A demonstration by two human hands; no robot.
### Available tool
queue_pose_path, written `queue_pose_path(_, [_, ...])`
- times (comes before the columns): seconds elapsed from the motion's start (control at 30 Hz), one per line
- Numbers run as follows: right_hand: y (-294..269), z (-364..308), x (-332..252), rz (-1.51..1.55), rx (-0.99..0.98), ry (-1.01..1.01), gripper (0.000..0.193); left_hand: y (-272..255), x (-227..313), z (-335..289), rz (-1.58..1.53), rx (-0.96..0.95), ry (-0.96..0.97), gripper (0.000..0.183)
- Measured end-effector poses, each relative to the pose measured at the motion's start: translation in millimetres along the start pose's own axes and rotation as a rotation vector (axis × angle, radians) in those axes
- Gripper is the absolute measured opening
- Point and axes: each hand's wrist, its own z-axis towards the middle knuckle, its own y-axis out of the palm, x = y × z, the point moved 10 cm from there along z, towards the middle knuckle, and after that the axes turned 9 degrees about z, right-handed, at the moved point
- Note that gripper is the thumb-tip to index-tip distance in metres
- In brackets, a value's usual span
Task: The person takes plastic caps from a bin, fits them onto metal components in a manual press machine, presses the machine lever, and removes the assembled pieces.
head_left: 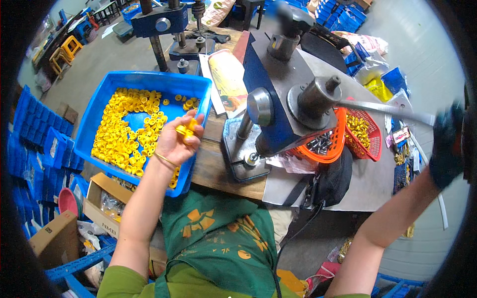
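Note:
My left hand (179, 139), bare with a bracelet at the wrist, is closed around several small yellow caps (185, 130). It is over the right side of a blue tray (144, 76), where many more yellow caps (119, 129) lie loose. On the far right my right hand (446, 146), in a dark glove, is closed on the end of the flat metal lever (387, 111) of a dark blue arbor press (271, 89); motion smears its fingers. A small metal fitting (252, 159) stands on the press base (243, 149), beside my left hand.
An orange basket (318, 156) with dark metal parts and a red basket (365, 141) with yellow-gold parts stand right of the press. Another press (161, 22) rises behind the tray. A cardboard box (107, 203) and stacked blue bins (42, 124) sit at left.

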Motion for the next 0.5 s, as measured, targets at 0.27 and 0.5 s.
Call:
queue_pose_path(0.27, [27, -258, 223, -0.255, 0.553, 1.118, 0.079, 23, -76, -3, -0.058, 0.040, -0.101, 0.027])
queue_pose_path(0.5, [7, -144, -7, 0.322, -0.233, -0.211, 0.052, 26, -117, 6, 0.057, -0.033, -0.187, 0.025])
